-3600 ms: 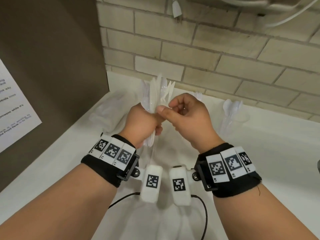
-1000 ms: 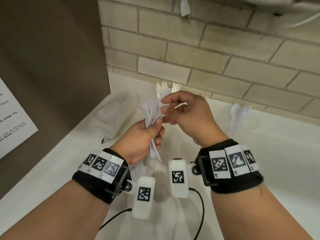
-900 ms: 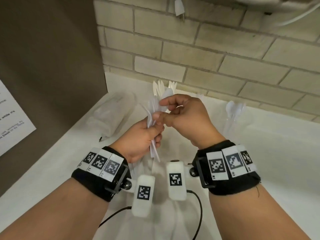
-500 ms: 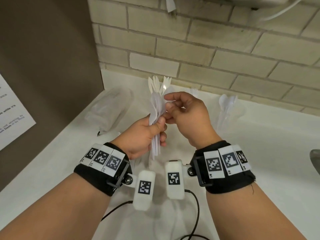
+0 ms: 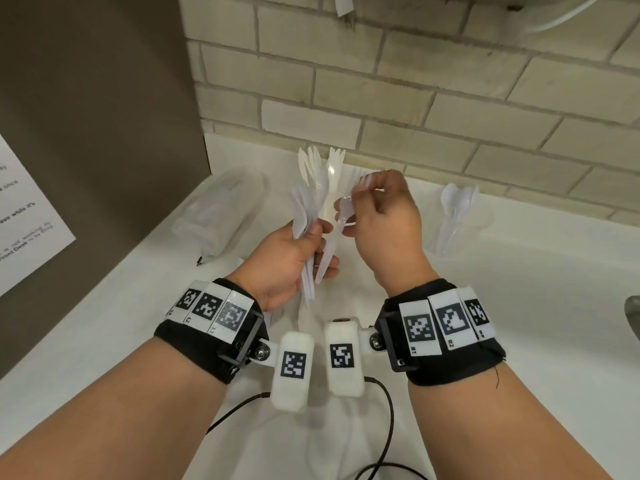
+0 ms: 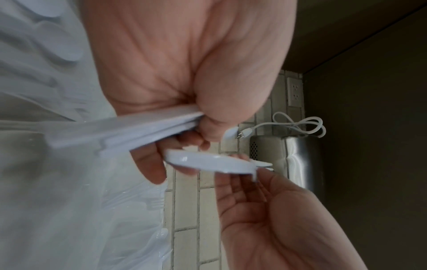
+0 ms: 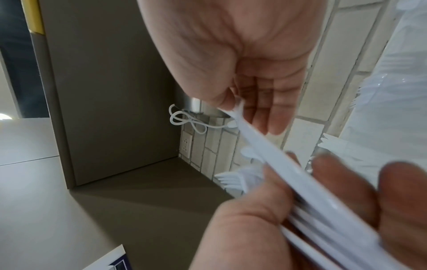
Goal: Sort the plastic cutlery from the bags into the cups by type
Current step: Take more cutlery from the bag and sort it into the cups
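Note:
My left hand (image 5: 322, 244) grips a bundle of white plastic cutlery (image 5: 313, 188) by the handles, with fork tines and blades fanning upward. My right hand (image 5: 349, 206) pinches one white piece (image 5: 343, 216) at the bundle's right side; its type is unclear. In the left wrist view the thumb clamps the handles (image 6: 138, 131) and the single piece (image 6: 208, 162) lies across the fingers of both hands. In the right wrist view the right hand (image 7: 240, 107) pinches the tip of that piece (image 7: 265, 146). A clear cup of spoons (image 5: 457, 220) stands at the right. Fork tines (image 5: 363, 173) show behind my right hand.
A clear plastic bag (image 5: 221, 216) lies at the back left on the white counter (image 5: 519, 306). A brown panel (image 5: 104, 133) bearing a paper notice walls the left side, with brick behind. A sink edge (image 5: 633, 317) shows at the far right. Black cables (image 5: 388, 410) trail below my wrists.
My right hand has shifted slightly right and up, drawing one piece away from the bundle. My left hand keeps its grip on the bundle.

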